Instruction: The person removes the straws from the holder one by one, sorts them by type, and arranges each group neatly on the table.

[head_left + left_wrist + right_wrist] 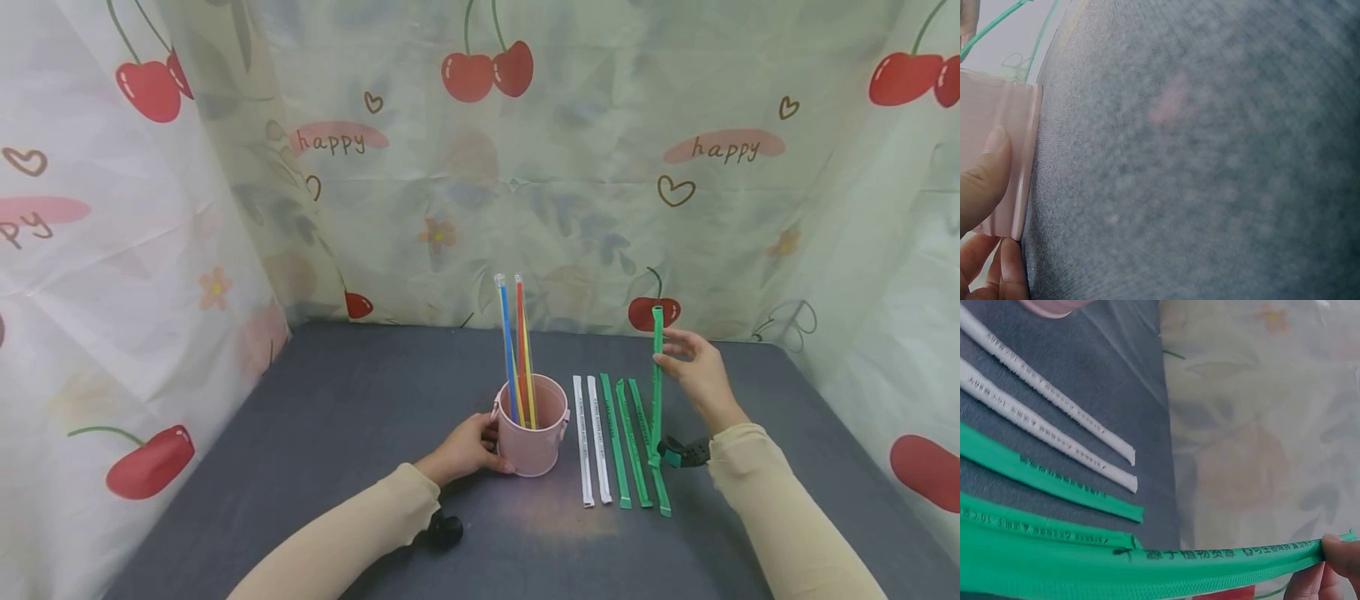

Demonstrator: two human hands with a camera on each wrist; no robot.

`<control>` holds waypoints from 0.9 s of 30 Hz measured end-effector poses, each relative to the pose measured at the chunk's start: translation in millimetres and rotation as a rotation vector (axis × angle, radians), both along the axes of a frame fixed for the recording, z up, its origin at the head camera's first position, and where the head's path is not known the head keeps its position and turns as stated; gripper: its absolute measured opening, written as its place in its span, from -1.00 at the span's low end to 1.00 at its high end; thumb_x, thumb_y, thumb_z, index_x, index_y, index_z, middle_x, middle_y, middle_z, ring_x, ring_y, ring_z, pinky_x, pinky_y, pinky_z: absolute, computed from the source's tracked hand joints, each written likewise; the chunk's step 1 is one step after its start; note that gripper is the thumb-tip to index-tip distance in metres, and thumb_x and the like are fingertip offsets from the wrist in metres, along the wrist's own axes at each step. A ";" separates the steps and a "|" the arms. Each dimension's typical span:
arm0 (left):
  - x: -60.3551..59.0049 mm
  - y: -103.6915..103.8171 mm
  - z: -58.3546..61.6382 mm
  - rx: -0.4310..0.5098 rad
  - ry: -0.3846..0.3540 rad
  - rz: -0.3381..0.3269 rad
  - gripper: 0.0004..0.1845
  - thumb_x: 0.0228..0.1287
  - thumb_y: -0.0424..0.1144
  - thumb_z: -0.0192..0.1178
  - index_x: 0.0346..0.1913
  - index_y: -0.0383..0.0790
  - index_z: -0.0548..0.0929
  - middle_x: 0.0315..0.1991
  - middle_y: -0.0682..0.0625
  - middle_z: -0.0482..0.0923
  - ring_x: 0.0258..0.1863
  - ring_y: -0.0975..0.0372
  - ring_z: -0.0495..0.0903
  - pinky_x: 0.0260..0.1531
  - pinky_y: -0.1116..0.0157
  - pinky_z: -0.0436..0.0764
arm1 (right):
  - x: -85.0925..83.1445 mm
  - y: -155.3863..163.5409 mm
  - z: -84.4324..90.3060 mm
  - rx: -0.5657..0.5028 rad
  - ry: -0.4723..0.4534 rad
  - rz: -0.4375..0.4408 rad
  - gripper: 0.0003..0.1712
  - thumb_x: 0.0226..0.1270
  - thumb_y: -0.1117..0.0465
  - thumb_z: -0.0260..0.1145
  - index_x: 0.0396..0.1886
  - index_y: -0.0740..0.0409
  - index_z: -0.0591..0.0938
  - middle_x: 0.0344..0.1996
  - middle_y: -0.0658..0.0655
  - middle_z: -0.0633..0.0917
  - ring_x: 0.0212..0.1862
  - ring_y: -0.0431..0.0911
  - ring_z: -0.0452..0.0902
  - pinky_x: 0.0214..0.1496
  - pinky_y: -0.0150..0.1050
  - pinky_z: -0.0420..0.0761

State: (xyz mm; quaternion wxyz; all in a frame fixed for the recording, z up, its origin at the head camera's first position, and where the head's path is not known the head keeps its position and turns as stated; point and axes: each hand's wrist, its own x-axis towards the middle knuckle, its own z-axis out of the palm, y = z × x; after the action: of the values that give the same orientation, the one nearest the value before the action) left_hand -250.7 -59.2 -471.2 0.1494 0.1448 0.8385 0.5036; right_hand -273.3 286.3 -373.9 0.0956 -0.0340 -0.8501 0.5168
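My left hand (463,448) grips a small pink bucket (531,454) low on its left side, thumb in front. In the left wrist view its thumb (991,172) lies along the bucket wall (1013,150). Blue, red and yellow straws (521,350) in clear wrappers stand in the bucket, leaning a little left. My right hand (697,375) pinches a green paper-wrapped straw (657,333) near its top end. This straw is upright above the table, its lower part overlapping a lying green one. In the right wrist view, printing shows along the held straw (1210,569).
Two white wrapped straws (582,442) and three green ones (617,446) lie side by side on the dark table (360,400), right of the bucket. A cherry-patterned curtain (525,208) encloses the back and sides. Dark wrist devices (686,452) sit at both sleeves.
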 end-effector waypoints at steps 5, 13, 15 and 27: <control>-0.3 0.0 -0.4 -0.002 0.010 -0.002 -0.23 -0.10 -0.32 0.55 0.25 -0.27 0.45 0.05 -0.14 0.52 0.05 0.05 0.55 0.10 0.05 0.56 | -0.3 3.7 -3.3 0.031 -0.030 0.017 -0.34 0.38 0.32 0.23 0.43 0.21 0.26 0.09 0.35 0.50 -0.29 -0.43 0.47 -0.22 -0.50 0.55; -2.8 -0.3 -3.3 0.006 0.012 -0.009 -0.22 -0.11 -0.32 0.55 0.26 -0.26 0.45 0.05 -0.13 0.52 0.04 0.06 0.55 0.10 0.05 0.57 | -3.4 9.9 -9.1 0.066 -0.101 0.040 -0.34 0.37 0.34 0.23 0.42 0.27 0.26 0.09 0.40 0.50 -0.25 -0.32 0.54 -0.13 -0.33 0.63; -3.1 -0.2 -3.3 0.011 0.013 -0.012 -0.22 -0.11 -0.33 0.55 0.26 -0.26 0.45 0.05 -0.13 0.53 0.04 0.06 0.55 0.09 0.06 0.57 | -4.0 12.1 -10.7 0.069 -0.115 0.050 -0.35 0.36 0.36 0.22 0.41 0.29 0.26 0.09 0.42 0.50 -0.26 -0.34 0.54 -0.12 -0.30 0.64; -2.7 -0.4 -3.7 0.006 0.024 -0.023 -0.22 -0.12 -0.33 0.55 0.26 -0.26 0.45 0.04 -0.13 0.53 0.02 0.07 0.55 0.09 0.06 0.57 | -8.9 22.3 -23.5 0.083 -0.247 0.048 -0.32 0.34 0.38 0.22 0.41 0.37 0.22 0.19 0.54 0.44 -0.22 -0.20 0.60 0.13 0.07 0.56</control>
State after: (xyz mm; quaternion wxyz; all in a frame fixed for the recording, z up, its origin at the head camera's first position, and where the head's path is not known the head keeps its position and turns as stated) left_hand -253.5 -59.6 -475.0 0.1447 0.1606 0.8369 0.5028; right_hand -282.1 308.5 -397.4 -0.0207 -0.0730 -0.8765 0.4754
